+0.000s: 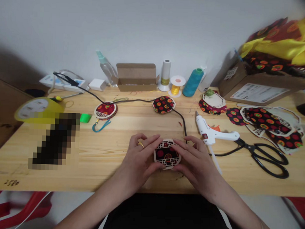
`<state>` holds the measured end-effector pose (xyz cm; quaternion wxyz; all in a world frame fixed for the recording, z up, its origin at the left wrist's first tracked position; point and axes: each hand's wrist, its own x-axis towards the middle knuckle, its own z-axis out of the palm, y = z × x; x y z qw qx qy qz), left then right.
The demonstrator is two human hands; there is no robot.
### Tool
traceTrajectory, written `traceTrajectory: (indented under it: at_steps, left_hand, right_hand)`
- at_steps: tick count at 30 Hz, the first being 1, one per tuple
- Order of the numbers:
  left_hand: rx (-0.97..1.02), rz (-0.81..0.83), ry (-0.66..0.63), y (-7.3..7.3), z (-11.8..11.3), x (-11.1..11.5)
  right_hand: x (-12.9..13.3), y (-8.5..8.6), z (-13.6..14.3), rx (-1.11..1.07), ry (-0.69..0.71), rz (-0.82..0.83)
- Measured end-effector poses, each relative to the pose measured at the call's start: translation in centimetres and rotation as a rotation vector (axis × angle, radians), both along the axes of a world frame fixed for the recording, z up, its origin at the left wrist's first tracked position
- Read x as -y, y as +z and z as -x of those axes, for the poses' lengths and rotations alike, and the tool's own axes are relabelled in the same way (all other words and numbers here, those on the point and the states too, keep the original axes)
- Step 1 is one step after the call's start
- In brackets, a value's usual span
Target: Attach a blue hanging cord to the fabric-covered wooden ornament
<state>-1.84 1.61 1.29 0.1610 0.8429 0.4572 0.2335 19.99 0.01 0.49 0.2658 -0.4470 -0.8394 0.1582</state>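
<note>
Near the front edge of the wooden table is a small patterned piece (167, 154), dark red and black cloth with a pale lattice frame at its top and bottom. My left hand (143, 156) grips its left side, thumb low and fingers on the upper edge; a gold ring is on one finger. My right hand (194, 161) holds the right side in the same way. Behind them, a black cord (181, 119) crosses a similar patterned piece (164, 104). A white glue gun (212, 131) lies just beyond my right hand.
Black scissors (253, 149) and a pile of patterned pieces (269, 122) lie to the right. A round piece with a blue tassel (106, 110) is at left. Thread spools (193, 82), an open small box (136, 77) and a cloth-filled carton (258, 86) stand at the back.
</note>
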Motion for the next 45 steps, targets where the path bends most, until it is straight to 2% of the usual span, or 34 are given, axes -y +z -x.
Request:
traceTrajectory:
  at_steps: [8, 17, 27, 34, 40, 45]
  left_hand:
    - [-0.009, 0.158, 0.068, -1.1, -0.1, 0.6]
    - [-0.023, 0.134, 0.069, -1.5, -0.1, 0.5]
    - [-0.062, 0.181, 0.123, -1.8, 0.1, 0.8]
    - [-0.051, 0.195, 0.071, -1.3, 0.0, 0.6]
    - [0.001, 0.192, 0.041, -1.2, 0.0, 0.4]
    - [0.02, 0.17, 0.046, -1.3, 0.3, 0.3]
  right_hand:
    - [-0.1, -0.6, 0.0, -0.016, -0.015, 0.014]
    - [-0.4, -0.1, 0.0, -0.022, -0.035, 0.065]
    - [-0.3, -0.3, -0.3, 0.054, -0.043, 0.084]
    - [-0.1, -0.2, 0.1, 0.009, -0.05, 0.113]
    - [0.4, 0.4, -0.1, -0.006, -0.079, 0.041]
    - [0.8, 1.3, -1.9, -0.091, -0.153, -0.077]
